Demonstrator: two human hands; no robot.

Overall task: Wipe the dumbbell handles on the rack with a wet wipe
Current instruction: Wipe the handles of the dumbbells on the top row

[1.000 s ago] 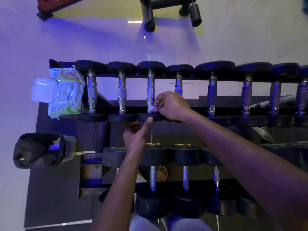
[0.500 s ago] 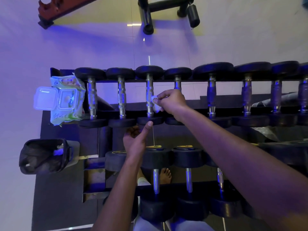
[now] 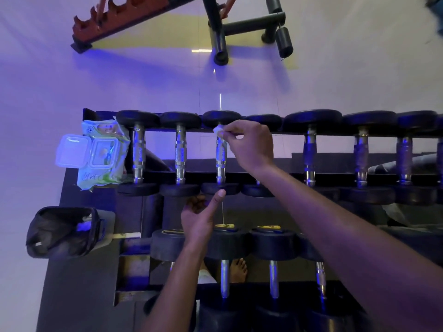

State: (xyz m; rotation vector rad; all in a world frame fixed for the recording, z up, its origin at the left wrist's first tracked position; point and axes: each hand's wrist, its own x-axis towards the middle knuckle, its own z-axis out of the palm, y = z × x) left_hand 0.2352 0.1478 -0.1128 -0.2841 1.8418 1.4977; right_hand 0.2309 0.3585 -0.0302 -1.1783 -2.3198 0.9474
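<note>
A dark rack [image 3: 275, 174] carries several black dumbbells with chrome handles on its top row. My right hand [image 3: 251, 146] pinches a small folded white wet wipe [image 3: 218, 130] against the far end of the third dumbbell handle [image 3: 220, 161] from the left. My left hand [image 3: 201, 216] rests below that dumbbell's near head [image 3: 219, 188], thumb touching its edge and fingers curled under it. The fourth dumbbell's handle is hidden behind my right hand.
A green wet-wipe pack [image 3: 100, 154] with its lid open lies on the rack's left end. A black-lined bin [image 3: 63, 232] stands at the lower left. A lower row of dumbbells [image 3: 273, 245] sits nearer me; a bare foot [image 3: 238, 269] shows beneath. Gym equipment [image 3: 218, 32] stands on the floor beyond.
My right hand has slid the wipe along the third handle from its near end up to its far end. My left hand has stayed by the near head.
</note>
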